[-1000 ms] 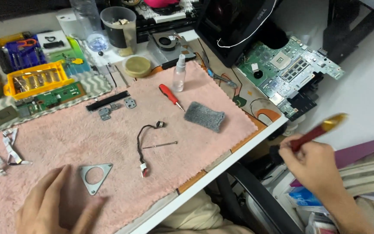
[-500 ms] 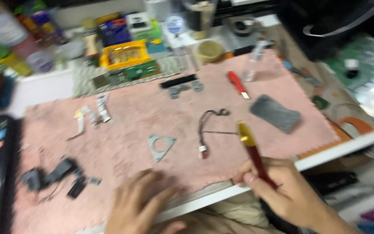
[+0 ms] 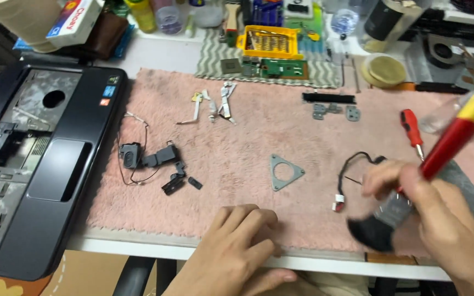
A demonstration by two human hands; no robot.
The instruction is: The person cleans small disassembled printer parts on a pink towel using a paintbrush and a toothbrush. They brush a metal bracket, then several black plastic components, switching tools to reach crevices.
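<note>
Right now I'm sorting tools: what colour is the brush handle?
Brush handle: red with a yellow end, head view.

Two bare hands enter from the lower edge. Left hand (image 3: pixel 236 246), at about 6 o'clock: no glove, ring or watch visible; wrist and forearm uncovered, no sleeve in view. Right hand (image 3: pixel 440 219), at about 4 o'clock: likewise ungloved, blurred, with no sleeve showing.
</note>
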